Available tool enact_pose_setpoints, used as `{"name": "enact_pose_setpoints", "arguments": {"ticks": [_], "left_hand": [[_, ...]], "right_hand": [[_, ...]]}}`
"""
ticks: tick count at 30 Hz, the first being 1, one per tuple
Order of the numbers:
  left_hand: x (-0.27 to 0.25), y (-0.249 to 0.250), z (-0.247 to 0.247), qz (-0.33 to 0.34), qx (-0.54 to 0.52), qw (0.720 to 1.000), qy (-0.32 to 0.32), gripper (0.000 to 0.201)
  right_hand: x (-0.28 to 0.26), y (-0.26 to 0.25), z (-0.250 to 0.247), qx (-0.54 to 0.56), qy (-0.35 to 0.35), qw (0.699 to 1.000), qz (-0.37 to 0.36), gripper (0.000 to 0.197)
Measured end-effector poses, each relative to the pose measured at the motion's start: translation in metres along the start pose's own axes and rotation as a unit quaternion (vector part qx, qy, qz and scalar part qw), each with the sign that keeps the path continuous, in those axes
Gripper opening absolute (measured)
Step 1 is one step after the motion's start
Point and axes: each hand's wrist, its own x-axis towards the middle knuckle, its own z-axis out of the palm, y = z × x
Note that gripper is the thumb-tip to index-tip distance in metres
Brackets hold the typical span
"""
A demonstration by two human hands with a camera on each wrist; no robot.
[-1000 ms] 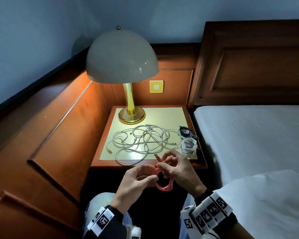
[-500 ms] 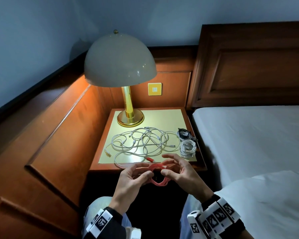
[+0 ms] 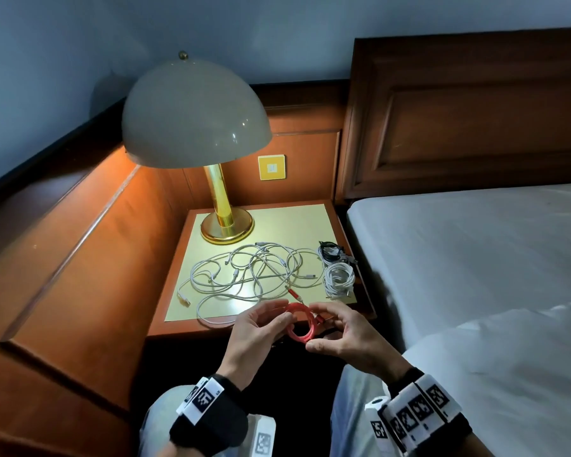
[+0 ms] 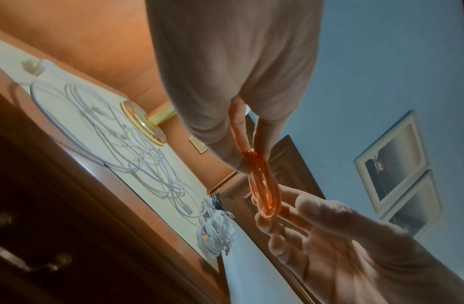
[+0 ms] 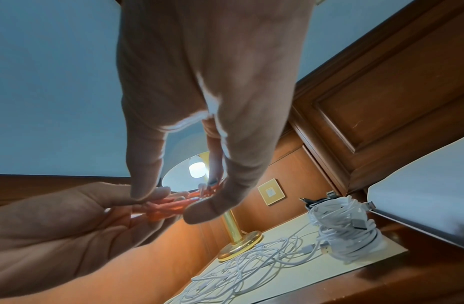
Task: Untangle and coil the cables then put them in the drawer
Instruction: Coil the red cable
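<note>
A red cable [image 3: 301,324] wound into a small coil hangs between both hands, just in front of the nightstand [image 3: 211,328]. My left hand [image 3: 261,328] pinches its left side, seen edge-on as the red coil [image 4: 264,191] in the left wrist view. My right hand [image 3: 340,331] holds the right side, fingers curled around the red strands [image 5: 174,205]. One red plug end [image 3: 293,294] sticks up over the table top. A tangle of white cables [image 3: 251,275] lies loose on the nightstand. A coiled white cable [image 3: 338,279] and a coiled dark cable [image 3: 331,252] sit at its right edge.
A brass lamp [image 3: 226,222] with a dome shade stands at the back of the nightstand. The bed [image 3: 475,258] lies close on the right, wooden panelling on the left. A drawer handle [image 4: 23,261] shows on the dark front below the top.
Both hands have lifted the red coil up and forward to the nightstand's front edge. The coil looks tighter, and the plug end now pokes up over the top.
</note>
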Motion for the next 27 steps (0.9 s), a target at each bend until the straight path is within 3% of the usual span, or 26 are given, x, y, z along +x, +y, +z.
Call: {"name": "enact_pose_setpoints", "arguments": {"ticks": [5,10,14,19,27], "left_hand": [[0.019,-0.004,0.025,-0.037,-0.089,0.995,0.004,0.028],[0.042,-0.004,0.042,-0.048,-0.053,0.997,-0.023,0.027],[0.069,-0.001,0.049,-0.030,0.112,0.989,-0.088,0.037],[0.122,-0.015,0.062,0.045,0.321,0.941,-0.094,0.053],[0.160,-0.035,0.077,0.077,0.412,0.905,-0.076,0.057]], "right_hand": [[0.006,0.008,-0.013,-0.023,0.058,0.998,-0.005,0.073],[0.020,0.015,-0.034,-0.007,0.078,0.997,0.004,0.063],[0.042,0.020,-0.063,-0.080,0.079,0.994,0.001,0.066],[0.080,0.033,-0.094,-0.162,0.070,0.984,0.006,0.069],[0.113,0.056,-0.109,-0.238,0.077,0.968,0.029,0.066]]}}
